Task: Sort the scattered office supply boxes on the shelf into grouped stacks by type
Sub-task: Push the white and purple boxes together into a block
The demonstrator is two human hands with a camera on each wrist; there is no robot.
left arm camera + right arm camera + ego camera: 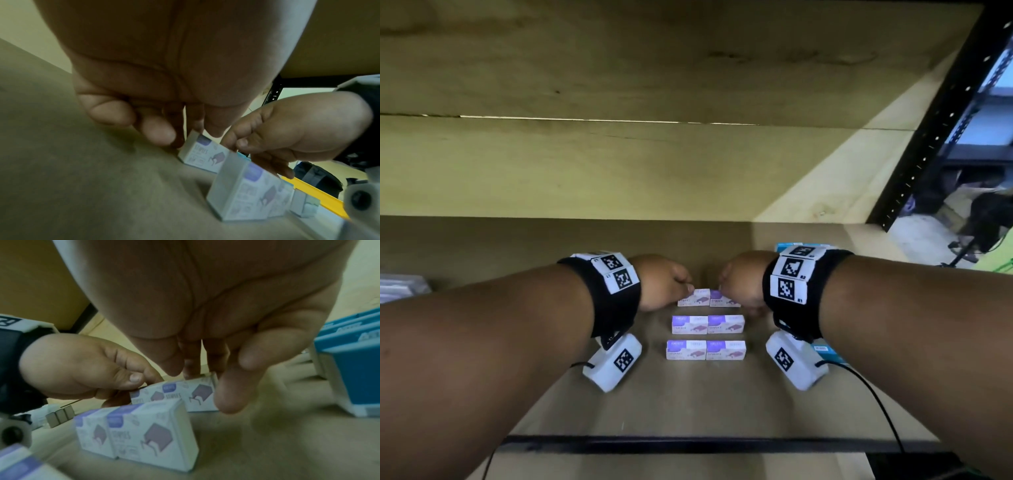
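I am pinching the far pair of staple boxes (709,297) from both ends, my left hand (659,282) gripping the left box and my right hand (743,282) the right one, both boxes resting on the shelf (688,404). They should be small, stiff and dense, with smooth card faces, so gripping the short ends seems safest. Two more pairs (707,337) are sitting nearer me, blue boxes (353,363) to the right.

Blue boxes (353,363) — cropped; labels blurred
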